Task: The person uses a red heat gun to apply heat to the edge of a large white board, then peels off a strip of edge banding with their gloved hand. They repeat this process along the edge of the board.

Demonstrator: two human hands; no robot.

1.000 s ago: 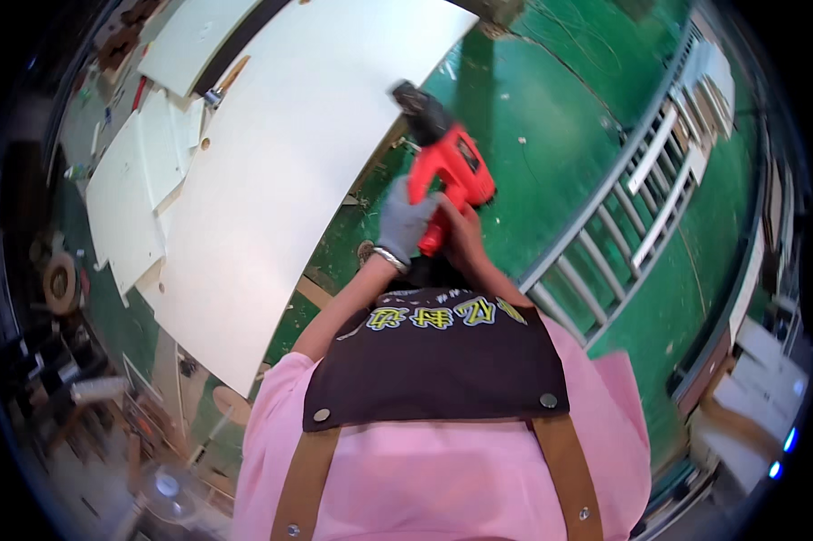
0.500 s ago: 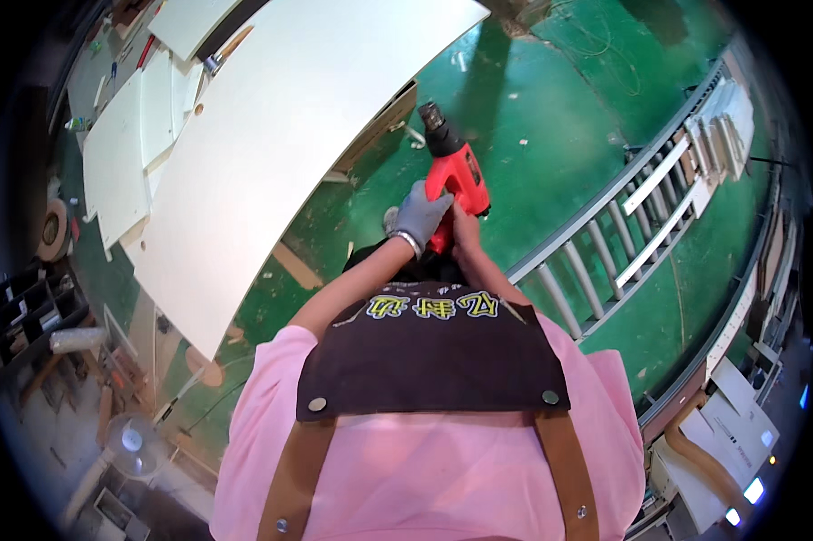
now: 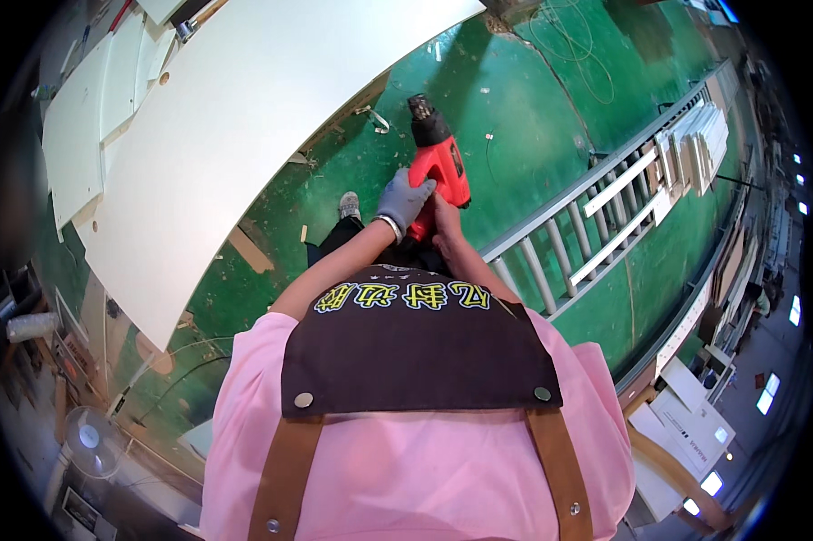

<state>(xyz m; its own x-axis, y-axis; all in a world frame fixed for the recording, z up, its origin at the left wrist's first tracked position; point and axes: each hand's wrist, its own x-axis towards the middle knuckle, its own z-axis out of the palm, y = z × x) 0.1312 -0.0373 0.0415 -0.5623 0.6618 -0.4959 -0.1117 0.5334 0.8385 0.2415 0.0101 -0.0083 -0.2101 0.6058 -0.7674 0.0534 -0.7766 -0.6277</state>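
A red heat gun (image 3: 440, 169) with a black front and a metal nozzle points away from me, over the green floor. My left hand (image 3: 402, 198), in a grey glove, is closed around its handle from the left side. Bare and pressed against the right side of the handle, my right hand (image 3: 445, 219) is closed on the same tool. Some of its fingers are hidden behind the handle and the glove. The large white panel (image 3: 235, 117) lies to the left of both hands, apart from them.
A grey roller conveyor (image 3: 551, 230) runs along the right, with white strips and a stack of white boards (image 3: 695, 149) on it. Smaller white panels (image 3: 82, 144) lie at the far left. A fan (image 3: 93, 442) stands at lower left. Scraps and a thin cable (image 3: 596, 63) lie on the floor.
The view has shifted, so the panel and conveyor appear further left. The heat gun stays in both hands. More of a shoe now shows beside my left hand.
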